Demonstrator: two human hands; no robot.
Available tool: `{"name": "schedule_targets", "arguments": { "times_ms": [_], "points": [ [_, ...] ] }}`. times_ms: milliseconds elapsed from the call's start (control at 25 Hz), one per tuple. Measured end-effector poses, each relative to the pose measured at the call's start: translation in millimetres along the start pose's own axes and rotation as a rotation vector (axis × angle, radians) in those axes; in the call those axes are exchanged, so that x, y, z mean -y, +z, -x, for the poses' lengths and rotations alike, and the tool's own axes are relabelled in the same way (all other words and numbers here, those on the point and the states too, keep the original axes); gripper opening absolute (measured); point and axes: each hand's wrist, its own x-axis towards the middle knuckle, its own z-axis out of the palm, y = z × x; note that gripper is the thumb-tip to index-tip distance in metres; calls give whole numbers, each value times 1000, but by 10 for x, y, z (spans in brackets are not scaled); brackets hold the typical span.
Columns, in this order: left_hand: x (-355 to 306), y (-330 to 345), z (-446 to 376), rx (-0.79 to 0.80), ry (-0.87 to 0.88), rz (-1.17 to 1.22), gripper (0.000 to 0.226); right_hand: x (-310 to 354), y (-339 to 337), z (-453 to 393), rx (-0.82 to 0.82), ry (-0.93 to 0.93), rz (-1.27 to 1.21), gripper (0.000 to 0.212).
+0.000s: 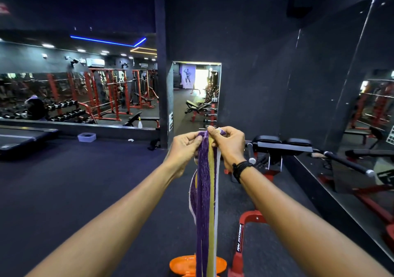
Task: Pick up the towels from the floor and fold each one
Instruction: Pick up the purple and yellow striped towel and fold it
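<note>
Orange object (183, 264) below towel (205, 191), red bench (266, 163) right

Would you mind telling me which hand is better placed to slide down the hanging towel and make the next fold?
Probably the left hand: it pinches the towel only at its edge, while the right hand wraps the top firmly and can keep holding it up.

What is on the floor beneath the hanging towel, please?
An orange object lies under the towel, beside a red machine base; the towel covers its middle.
</note>
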Motion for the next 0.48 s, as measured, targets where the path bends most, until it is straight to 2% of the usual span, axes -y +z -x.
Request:
{"name": "schedule_targets", "arguments": {
  "times_ms": [120, 240, 320, 360, 480],
  "points": [
    [-13, 112, 54, 7, 2, 40, 16, 21, -2, -1, -35, -9, 7, 33],
    [6, 224, 27, -129, 23, 18, 15, -18, -5, -3, 10, -1, -13, 35],
    [6, 208, -68, -253, 31, -48, 13, -66, -41, -1, 174, -7, -44, 40],
    [-14, 153, -122, -289, 41, -97, 17, -108, -88, -20, 285, -45, 34, 43],
    [-141, -44, -290, -313, 75, -225, 31, -221, -370, -118, 668, -186, 512, 45]
  ]
}}
